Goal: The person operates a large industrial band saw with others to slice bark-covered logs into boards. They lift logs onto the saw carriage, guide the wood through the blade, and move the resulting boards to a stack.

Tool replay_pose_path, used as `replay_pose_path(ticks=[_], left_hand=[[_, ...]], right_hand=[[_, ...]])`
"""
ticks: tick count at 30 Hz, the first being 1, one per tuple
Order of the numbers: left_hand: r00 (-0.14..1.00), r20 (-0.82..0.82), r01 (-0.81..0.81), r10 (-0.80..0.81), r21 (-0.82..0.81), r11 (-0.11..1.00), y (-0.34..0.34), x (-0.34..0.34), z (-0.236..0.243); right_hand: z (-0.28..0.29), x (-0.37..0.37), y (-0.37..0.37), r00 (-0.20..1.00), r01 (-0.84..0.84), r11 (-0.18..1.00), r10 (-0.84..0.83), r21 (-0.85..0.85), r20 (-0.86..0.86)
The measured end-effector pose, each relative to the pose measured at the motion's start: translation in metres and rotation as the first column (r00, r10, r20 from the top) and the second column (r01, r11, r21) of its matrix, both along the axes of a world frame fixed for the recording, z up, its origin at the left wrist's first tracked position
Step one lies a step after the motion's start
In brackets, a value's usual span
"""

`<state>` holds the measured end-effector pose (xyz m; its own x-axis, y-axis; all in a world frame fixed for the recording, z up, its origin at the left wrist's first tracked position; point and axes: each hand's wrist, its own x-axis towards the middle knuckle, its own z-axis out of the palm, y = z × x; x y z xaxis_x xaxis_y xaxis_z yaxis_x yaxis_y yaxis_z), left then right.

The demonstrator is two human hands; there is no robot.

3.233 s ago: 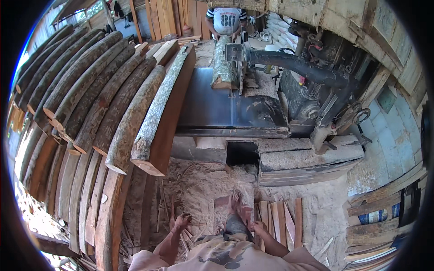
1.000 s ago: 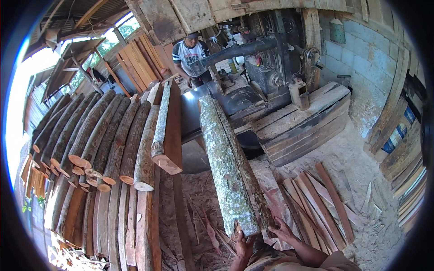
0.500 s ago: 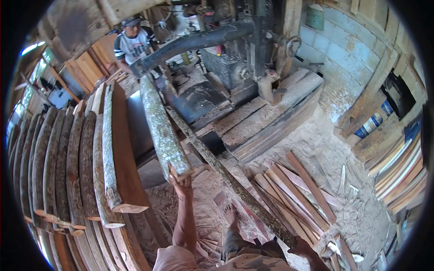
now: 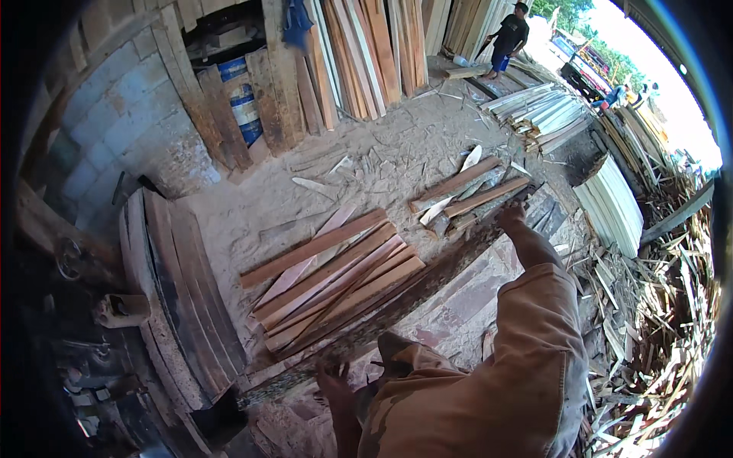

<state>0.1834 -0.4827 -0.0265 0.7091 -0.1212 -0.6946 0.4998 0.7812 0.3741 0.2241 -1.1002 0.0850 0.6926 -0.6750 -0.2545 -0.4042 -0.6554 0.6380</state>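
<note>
A long bark-covered slab [image 4: 427, 286] crosses the lower middle diagonally. My right hand [image 4: 513, 214] grips its upper right end at the end of my outstretched arm. My left hand [image 4: 334, 380] is low beside the slab's lower part, with its fingers apart and apparently not gripping it. Just beyond the slab lie a bundle of sawn reddish strips [image 4: 328, 278] and a smaller pile of offcuts [image 4: 473, 187] on the sawdust-covered floor.
The saw's wooden bed [image 4: 175, 282] and dark metalwork stand at left. Boards [image 4: 366, 46] lean against the far wall near a person in dark clothes [image 4: 508, 42]. Pale stacked strips [image 4: 611, 210] and heaped scraps [image 4: 672, 320] lie at right, with more people outside beyond.
The view has swung sharply right, away from the co-worker at the saw. My left hand has let go of the log. My right hand has swung the bark slab round to the right.
</note>
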Motion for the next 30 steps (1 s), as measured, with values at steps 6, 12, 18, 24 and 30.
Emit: replay_pose_path(ticks=[6, 12, 18, 24, 30], left_hand=[[0.248, 0.160, 0.632, -0.955, 0.721, 0.285, -0.078, 0.032, -0.031], [0.964, -0.198, 0.265, -0.177, 0.678, 0.686, 0.071, -0.005, -0.067], [0.974, -0.127, 0.063, 0.190, 0.948, 0.313, 0.144, -0.155, -0.065], [0.748, -0.223, -0.148, 0.625, 0.862, 0.484, 0.105, -0.290, -0.083], [0.589, -0.495, -0.225, 0.639, 0.659, 0.717, 0.073, -0.331, -0.152]], right_hand=[[-0.054, 0.088, 0.062, 0.967, -0.071, 0.861, -0.065, 0.503, 0.246], [-0.251, 0.066, 0.327, 0.914, -0.259, 0.292, 0.381, 0.921, 0.137], [-0.220, 0.031, 0.515, 0.732, -0.119, -0.185, 0.648, 0.975, 0.213], [-0.309, 0.072, 0.564, 0.545, -0.131, -0.044, 0.832, 0.990, 0.109], [-0.292, 0.091, 0.666, -0.016, -0.192, -0.112, 0.994, 0.975, 0.111]])
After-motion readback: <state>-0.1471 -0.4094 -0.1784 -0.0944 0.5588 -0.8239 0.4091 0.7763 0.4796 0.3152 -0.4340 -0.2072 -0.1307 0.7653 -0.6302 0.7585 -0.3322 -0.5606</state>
